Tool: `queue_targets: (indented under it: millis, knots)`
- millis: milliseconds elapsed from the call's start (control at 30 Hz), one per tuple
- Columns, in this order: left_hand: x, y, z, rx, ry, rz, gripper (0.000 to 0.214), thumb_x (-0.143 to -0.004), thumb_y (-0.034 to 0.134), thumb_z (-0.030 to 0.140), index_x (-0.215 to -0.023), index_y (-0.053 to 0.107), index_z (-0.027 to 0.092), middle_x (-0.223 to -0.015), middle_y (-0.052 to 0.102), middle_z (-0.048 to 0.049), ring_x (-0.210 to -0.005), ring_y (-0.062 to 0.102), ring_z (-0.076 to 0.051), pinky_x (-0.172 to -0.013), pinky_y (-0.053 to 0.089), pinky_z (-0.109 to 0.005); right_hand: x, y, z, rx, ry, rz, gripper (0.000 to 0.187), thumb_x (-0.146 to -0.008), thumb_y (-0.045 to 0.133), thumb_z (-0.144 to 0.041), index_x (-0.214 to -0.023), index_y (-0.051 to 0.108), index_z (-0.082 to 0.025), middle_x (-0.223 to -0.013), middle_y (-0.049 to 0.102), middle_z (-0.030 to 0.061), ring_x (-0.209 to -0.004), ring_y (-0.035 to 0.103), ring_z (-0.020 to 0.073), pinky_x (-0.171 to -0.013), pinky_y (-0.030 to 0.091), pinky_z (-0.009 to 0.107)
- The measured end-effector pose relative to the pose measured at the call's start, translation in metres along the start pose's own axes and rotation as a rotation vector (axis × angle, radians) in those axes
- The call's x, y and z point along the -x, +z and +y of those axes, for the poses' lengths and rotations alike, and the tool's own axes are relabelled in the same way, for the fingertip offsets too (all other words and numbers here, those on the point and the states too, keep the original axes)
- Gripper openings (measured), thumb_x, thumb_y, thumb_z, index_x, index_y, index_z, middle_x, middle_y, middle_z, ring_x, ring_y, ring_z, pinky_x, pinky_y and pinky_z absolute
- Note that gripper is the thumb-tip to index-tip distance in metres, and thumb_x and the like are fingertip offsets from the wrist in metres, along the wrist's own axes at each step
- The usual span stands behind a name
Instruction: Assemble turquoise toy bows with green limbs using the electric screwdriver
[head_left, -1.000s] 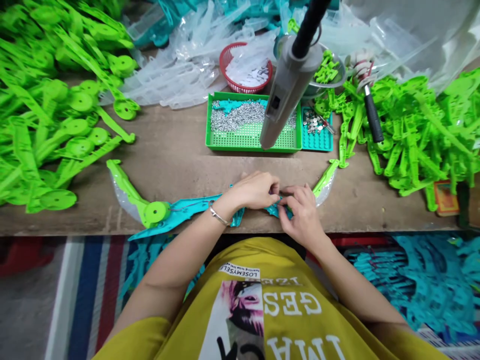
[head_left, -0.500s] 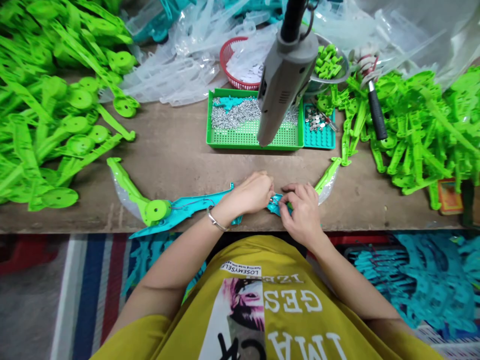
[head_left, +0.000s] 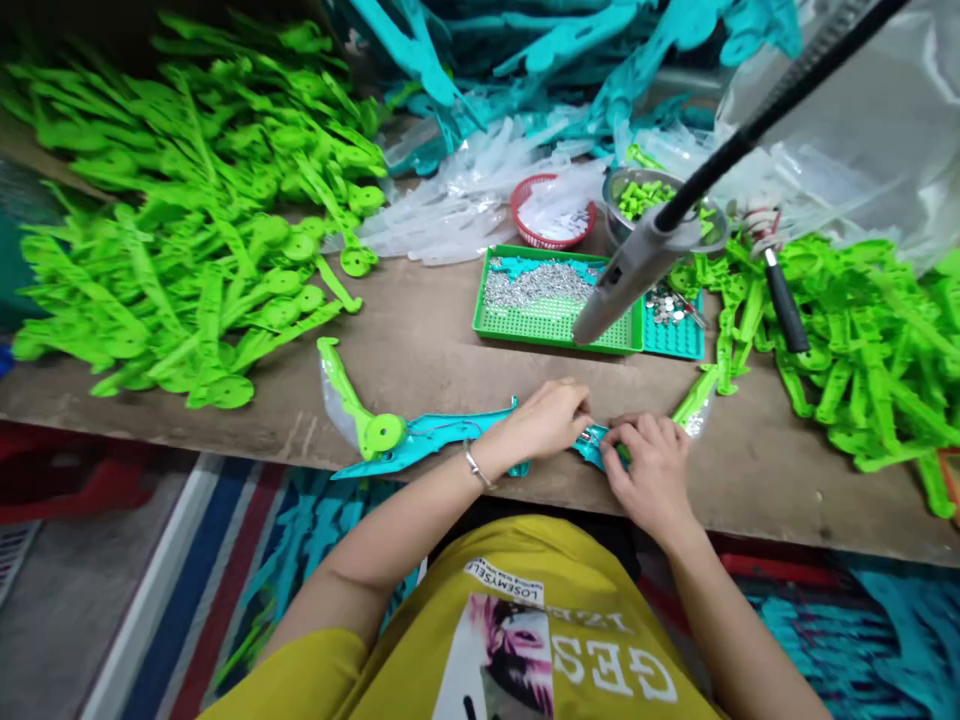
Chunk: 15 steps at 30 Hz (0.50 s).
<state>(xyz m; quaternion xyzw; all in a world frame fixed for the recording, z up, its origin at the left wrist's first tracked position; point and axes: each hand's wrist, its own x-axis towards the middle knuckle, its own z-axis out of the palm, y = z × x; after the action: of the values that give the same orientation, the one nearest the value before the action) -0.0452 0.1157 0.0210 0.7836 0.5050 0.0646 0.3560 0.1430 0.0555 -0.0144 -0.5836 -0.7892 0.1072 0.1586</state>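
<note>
A blue plastic toy bow (head_left: 442, 436) lies along the table's front edge, with a thin wire on its left part. Its left green limb (head_left: 346, 385) and right green limb (head_left: 694, 395) angle away from me, each with a clear plastic piece alongside. My left hand (head_left: 546, 418), a bracelet at its wrist, is closed over the bow's middle; whatever its fingertips pinch is hidden. Close by on the right, my right hand (head_left: 651, 465) grips the bow's right part with bent fingers. Small metal bits show on the blue plastic between the hands.
Beyond the bow stand a green tray (head_left: 555, 345) of small screws and a blue tray (head_left: 675, 345) with metal discs. A grey tool (head_left: 626, 280) hangs above them. Green parts pile up left (head_left: 187, 260) and right (head_left: 862, 350). A red basket (head_left: 553, 238) and metal bowl (head_left: 615, 225) sit behind.
The view has shifted, so the table contents appear lower and further right. Both hands keep nearly the same places on the bow.
</note>
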Motion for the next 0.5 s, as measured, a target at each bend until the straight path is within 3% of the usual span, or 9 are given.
queue_targets:
  millis: [100,233,367,433,500]
  knots:
    - [0.006,-0.017,-0.015,0.131,0.017,0.134,0.012,-0.091,0.064,0.024,-0.099,0.067,0.017,-0.099,0.071,-0.0062,-0.090,0.066,-0.018,-0.082,0.052,-0.029,-0.001,-0.003,0.008,-0.075,-0.044,-0.002,0.005,-0.091,0.061,-0.026,-0.087,0.061,-0.023,-0.096,0.067,0.0036,-0.093,0.056,0.0250,-0.093,0.034,0.047]
    - [-0.008,-0.076,-0.063,0.131,-0.079,0.461,0.010,-0.091,0.056,0.019,-0.088,0.065,0.018,-0.090,0.070,-0.0056,-0.086,0.064,-0.018,-0.082,0.049,-0.033,-0.003,-0.012,0.014,-0.233,-0.072,0.085,0.008,-0.093,0.060,-0.031,-0.094,0.059,-0.023,-0.098,0.068,0.0049,-0.097,0.061,0.0245,-0.092,0.040,0.045]
    - [-0.059,-0.152,-0.129,0.099,-0.258,0.894,0.011,-0.092,0.056,0.017,-0.101,0.062,0.019,-0.106,0.067,-0.0094,-0.103,0.061,-0.022,-0.098,0.042,-0.036,-0.009,-0.023,0.021,-0.233,-0.021,0.211,0.012,-0.092,0.062,-0.036,-0.095,0.059,-0.025,-0.100,0.069,0.0066,-0.098,0.063,0.0265,-0.091,0.044,0.046]
    - [-0.090,-0.189,-0.157,0.232,-0.367,1.099,0.023,-0.093,0.062,0.024,-0.114,0.057,0.016,-0.114,0.064,-0.0120,-0.109,0.060,-0.022,-0.101,0.039,-0.036,-0.010,-0.026,0.027,-0.204,-0.004,0.236,0.014,-0.093,0.062,-0.038,-0.097,0.059,-0.026,-0.099,0.069,0.0070,-0.097,0.064,0.0277,-0.090,0.045,0.047]
    - [-0.116,-0.223,-0.174,0.325,-0.451,1.210,0.039,-0.095,0.063,0.034,-0.125,0.049,0.014,-0.119,0.062,-0.0139,-0.113,0.057,-0.023,-0.102,0.038,-0.037,-0.012,-0.027,0.034,-0.175,-0.002,0.249,0.016,-0.093,0.062,-0.040,-0.100,0.060,-0.026,-0.097,0.070,0.0073,-0.095,0.064,0.0286,-0.087,0.046,0.047]
